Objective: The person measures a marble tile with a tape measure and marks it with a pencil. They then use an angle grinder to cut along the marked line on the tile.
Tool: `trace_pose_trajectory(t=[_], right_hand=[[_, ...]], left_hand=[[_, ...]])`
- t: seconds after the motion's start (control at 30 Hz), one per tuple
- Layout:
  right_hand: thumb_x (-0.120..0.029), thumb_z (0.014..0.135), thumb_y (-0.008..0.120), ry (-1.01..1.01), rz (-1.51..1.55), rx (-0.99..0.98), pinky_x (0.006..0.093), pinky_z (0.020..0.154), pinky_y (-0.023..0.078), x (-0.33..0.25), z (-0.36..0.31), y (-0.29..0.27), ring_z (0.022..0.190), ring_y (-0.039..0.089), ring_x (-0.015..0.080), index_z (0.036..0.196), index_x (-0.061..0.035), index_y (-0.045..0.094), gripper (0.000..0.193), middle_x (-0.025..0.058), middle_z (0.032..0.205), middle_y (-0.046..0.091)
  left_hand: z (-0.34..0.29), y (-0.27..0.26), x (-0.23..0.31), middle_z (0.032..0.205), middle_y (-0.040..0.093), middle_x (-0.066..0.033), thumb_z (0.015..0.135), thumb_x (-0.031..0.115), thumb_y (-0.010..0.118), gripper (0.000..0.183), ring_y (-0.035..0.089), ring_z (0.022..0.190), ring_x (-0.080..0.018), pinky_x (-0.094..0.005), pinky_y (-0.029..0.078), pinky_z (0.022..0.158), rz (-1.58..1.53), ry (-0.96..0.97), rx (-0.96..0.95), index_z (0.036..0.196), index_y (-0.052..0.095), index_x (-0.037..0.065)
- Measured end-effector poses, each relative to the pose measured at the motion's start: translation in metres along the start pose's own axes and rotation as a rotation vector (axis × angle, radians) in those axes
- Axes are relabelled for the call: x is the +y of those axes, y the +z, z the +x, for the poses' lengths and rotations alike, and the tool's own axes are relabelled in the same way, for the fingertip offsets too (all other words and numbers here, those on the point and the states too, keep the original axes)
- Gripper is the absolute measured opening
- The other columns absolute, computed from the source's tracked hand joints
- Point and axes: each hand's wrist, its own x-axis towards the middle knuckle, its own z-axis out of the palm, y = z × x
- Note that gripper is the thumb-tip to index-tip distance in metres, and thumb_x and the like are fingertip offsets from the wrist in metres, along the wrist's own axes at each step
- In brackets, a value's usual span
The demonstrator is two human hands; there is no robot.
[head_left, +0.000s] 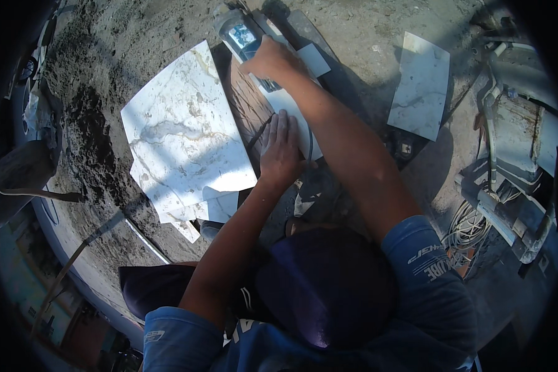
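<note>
My right hand [276,61] is wrapped round a handheld power tool [242,37] with a dark body and a pale label, at the far middle. The tool rests over a narrow white tile strip [296,110]; its cutting end, if any, cannot be made out. My left hand [281,149] lies on the near part of that strip, its fingers stretched out and pointing away from me. Beside the strip on the left is a brownish, lined surface [242,102]. A small white tile piece [314,60] lies just right of the tool.
Several marble-patterned tiles [183,127] overlap to the left of my hands. Another such tile [419,87] lies at the right. Farther right are a coil of cable [469,229] and metal framework [493,118]. A shovel-like thing [22,177] stands at the left over sandy ground [136,37].
</note>
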Motion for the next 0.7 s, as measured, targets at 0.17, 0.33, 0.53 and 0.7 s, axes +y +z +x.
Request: trace_pose_trajectory(t=[0.17, 0.33, 0.53, 0.7], right_hand=[[-0.034, 0.071, 0.081, 0.011, 0.007, 0.005, 0.0448, 0.104, 0.052, 0.0020, 0.0019, 0.0006, 0.127, 0.061, 0.0331, 0.137, -0.0046, 0.052, 0.078, 0.0170, 0.137, 0.061], [-0.034, 0.071, 0.082, 0.021, 0.004, -0.007, 0.0446, 0.102, 0.053, -0.0008, 0.0024, 0.0010, 0.126, 0.062, 0.0325, 0.137, -0.0048, 0.052, 0.078, 0.0165, 0.136, 0.062], [-0.034, 0.071, 0.082, 0.009, 0.005, 0.000, 0.0450, 0.101, 0.053, -0.0004, 0.0010, 0.0012, 0.124, 0.063, 0.0334, 0.136, -0.0038, 0.053, 0.077, 0.0177, 0.134, 0.063], [-0.034, 0.070, 0.082, -0.005, 0.010, -0.002, 0.0454, 0.101, 0.053, -0.0006, 0.0010, -0.0007, 0.123, 0.063, 0.0342, 0.136, -0.0031, 0.053, 0.078, 0.0190, 0.133, 0.064]], left_hand=[[-0.0002, 0.0032, -0.0008, 0.161, 0.024, -0.0284, 0.065, 0.044, 0.090, 0.119, 0.020, 0.152, -0.0439, -0.0530, 0.020, 0.124, -0.010, 0.020, 0.010, 0.154, 0.026, -0.005], [-0.0012, 0.0028, -0.0019, 0.161, 0.023, -0.0282, 0.066, 0.044, 0.090, 0.120, 0.020, 0.152, -0.0436, -0.0531, 0.020, 0.124, -0.005, 0.012, 0.003, 0.154, 0.026, -0.005], [-0.0005, 0.0062, -0.0027, 0.162, 0.023, -0.0280, 0.065, 0.044, 0.090, 0.120, 0.020, 0.152, -0.0433, -0.0531, 0.020, 0.124, -0.003, 0.002, 0.011, 0.154, 0.025, -0.004], [-0.0003, 0.0063, -0.0033, 0.162, 0.023, -0.0276, 0.065, 0.044, 0.091, 0.121, 0.020, 0.152, -0.0434, -0.0532, 0.021, 0.124, -0.012, 0.006, 0.007, 0.154, 0.025, -0.004]])
